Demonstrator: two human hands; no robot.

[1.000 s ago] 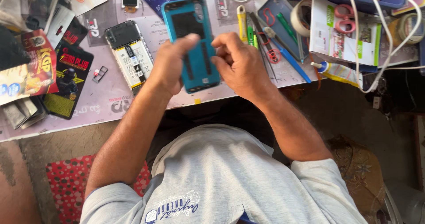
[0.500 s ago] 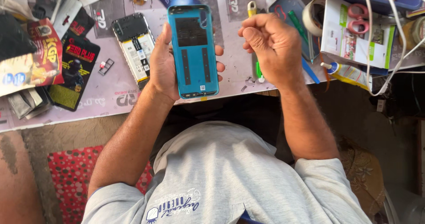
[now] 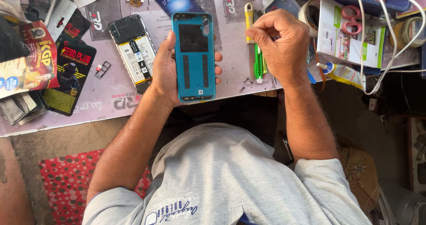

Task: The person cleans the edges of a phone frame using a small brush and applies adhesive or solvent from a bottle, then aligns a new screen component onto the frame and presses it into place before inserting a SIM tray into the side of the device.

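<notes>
**Teal back cover up in my left hand, right hand fisted next to it**

So from the head cam I'm looking straight down at the desk (image 3: pixel 88 114). My left hand (image 3: pixel 166 71) is wrapped around a teal phone back cover (image 3: pixel 194 56), inner side facing up, fingers curling round its right edge and thumb along the left. It's held flat just above the near edge of the desk.

My right hand (image 3: pixel 282 45) is just to the right of it, apart from the cover, fingers curled in with the tips pinched together. Can't tell if there's anything tiny in the pinch.

Right under that hand there's a green and yellow utility knife (image 3: pixel 256 51) lying on the desk. Left of the cover sits an opened phone (image 3: pixel 133 49) with its battery showing, and a little SIM tray (image 3: pixel 102 69) beside that. A glue tube (image 3: pixel 339 71) lies off to the right.
</notes>
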